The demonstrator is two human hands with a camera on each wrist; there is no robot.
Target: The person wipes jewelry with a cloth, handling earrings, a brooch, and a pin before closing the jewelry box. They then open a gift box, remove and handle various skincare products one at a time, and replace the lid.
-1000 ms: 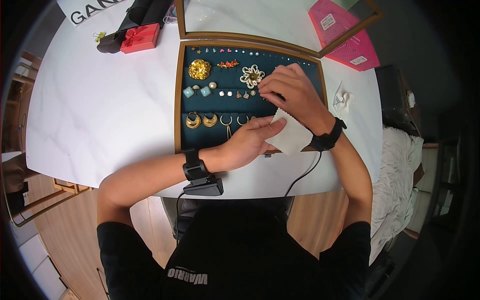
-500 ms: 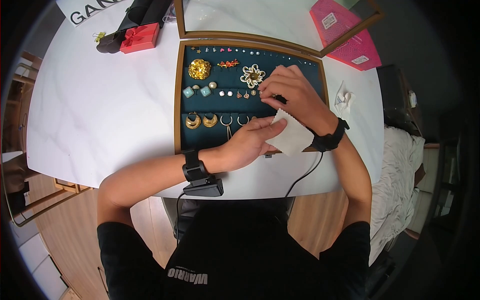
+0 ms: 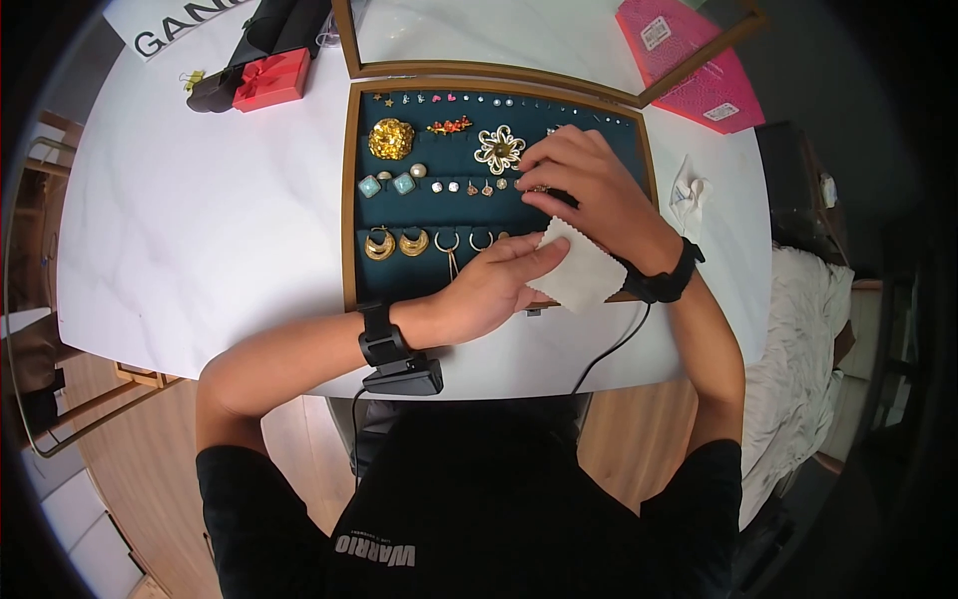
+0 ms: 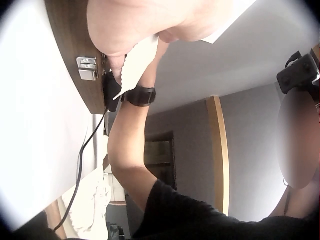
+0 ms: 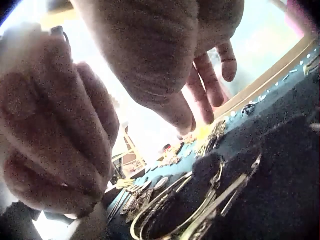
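The left hand [image 3: 491, 293] pinches a pale zigzag-edged cloth [image 3: 579, 272] between thumb and fingers, over the front of a wooden jewelry case [image 3: 350, 200]. In the left wrist view the cloth [image 4: 137, 62] hangs from that hand [image 4: 140, 25]. Over the case's right half, the right hand [image 3: 599, 195] hovers with its fingers apart, beside a flower brooch [image 3: 499, 150]. The right wrist view shows its fingers [image 5: 207, 95] extended above the blue lining, with nothing visible between them. Large hoops [image 5: 200, 210] lie below. Gold earrings [image 3: 379, 244] and a gold brooch [image 3: 390, 139] sit at the left.
The case's framed lid [image 3: 499, 74] stands raised behind it. A red gift box [image 3: 271, 80] is at the back left, a pink box [image 3: 689, 70] at the back right. A crumpled white item [image 3: 689, 198] lies right of the case. A cable [image 3: 611, 349] crosses the table's front edge.
The right hand's thumb and fingertips have moved apart, and the hand has shifted slightly right. The left hand keeps its pinch on the cloth. The head view has shifted a little.
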